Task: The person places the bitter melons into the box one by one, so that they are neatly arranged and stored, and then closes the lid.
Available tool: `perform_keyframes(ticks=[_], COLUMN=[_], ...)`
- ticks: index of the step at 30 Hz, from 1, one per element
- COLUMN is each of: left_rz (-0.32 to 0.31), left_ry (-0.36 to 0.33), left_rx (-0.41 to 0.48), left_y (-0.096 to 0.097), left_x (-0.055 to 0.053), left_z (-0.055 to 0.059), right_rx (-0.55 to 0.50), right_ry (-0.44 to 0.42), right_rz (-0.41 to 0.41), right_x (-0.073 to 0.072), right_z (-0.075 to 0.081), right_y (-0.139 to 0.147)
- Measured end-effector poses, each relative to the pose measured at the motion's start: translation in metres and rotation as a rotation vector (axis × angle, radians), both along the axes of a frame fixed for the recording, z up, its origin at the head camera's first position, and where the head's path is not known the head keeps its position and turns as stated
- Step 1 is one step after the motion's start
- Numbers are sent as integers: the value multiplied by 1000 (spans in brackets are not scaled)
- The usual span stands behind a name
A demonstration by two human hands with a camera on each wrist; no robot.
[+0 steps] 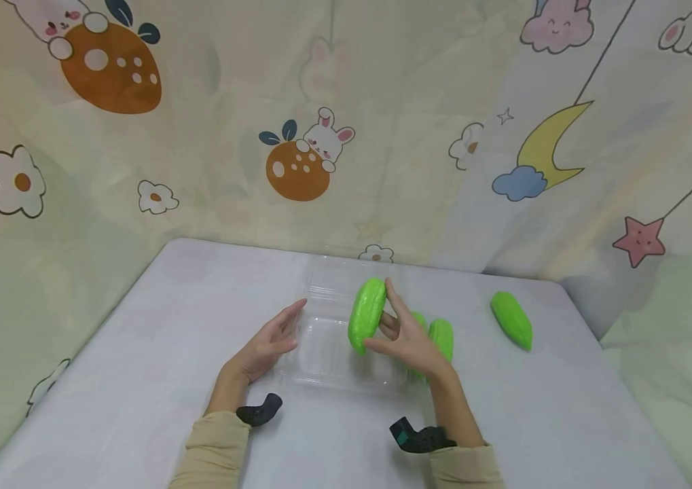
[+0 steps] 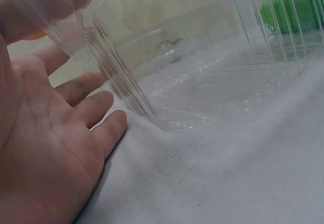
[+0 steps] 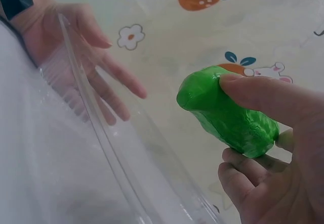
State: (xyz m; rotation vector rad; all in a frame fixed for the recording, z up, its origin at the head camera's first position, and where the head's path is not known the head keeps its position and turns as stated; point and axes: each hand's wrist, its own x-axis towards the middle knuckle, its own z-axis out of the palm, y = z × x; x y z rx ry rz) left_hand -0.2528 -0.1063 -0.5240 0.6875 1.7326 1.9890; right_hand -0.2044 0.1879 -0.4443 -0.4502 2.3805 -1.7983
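Observation:
My right hand (image 1: pixel 409 343) holds a bright green toy vegetable (image 1: pixel 367 314), elongated and bumpy like a bitter melon, above a clear plastic box (image 1: pixel 321 372). Thumb and fingers pinch it at its two ends, and it is tilted nearly upright. At the left side of the box is my left hand (image 1: pixel 267 345), fingers extended along the wall and nothing gripped. The left wrist view shows its palm facing the transparent wall (image 2: pixel 121 77). Past the box's right side lie two more green vegetables (image 1: pixel 441 334), one mostly hidden behind my right hand.
Another green vegetable (image 1: pixel 512 320) lies by itself farther right on the white table (image 1: pixel 566 407). The box's clear lid (image 1: pixel 339 275) is folded back toward the rear edge. A patterned curtain (image 1: pixel 211 136) stands behind the table. Each wrist carries a black camera strap (image 1: pixel 422 438).

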Motion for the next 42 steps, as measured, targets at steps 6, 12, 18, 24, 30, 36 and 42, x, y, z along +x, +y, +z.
perform_keyframes(ticks=[6,12,18,24,30,36,42], left_rz=[1,0,10,26,31,25,20], left_ry=[1,5,3,-3,-6,-10,-14], left_rx=[5,18,4,-24,-37,-27,-25], left_y=[0,0,1,1,1,1,1], left_x=[0,1,-1,-1,0,0,0], left_z=[0,3,0,0,1,2,2], right_rx=[28,33,23,52,37,44,44], right_ry=[-1,-4,-12,-68,-86,-62,-50], right_rz=[-1,6,20,21,53,56,66], right_x=[-4,-6,-12,-12,-8,-19,-22], right_z=[-1,1,-6,-4,9,-11,-19], right_y=[-11,-20,-28,-38,-51,-56,-60])
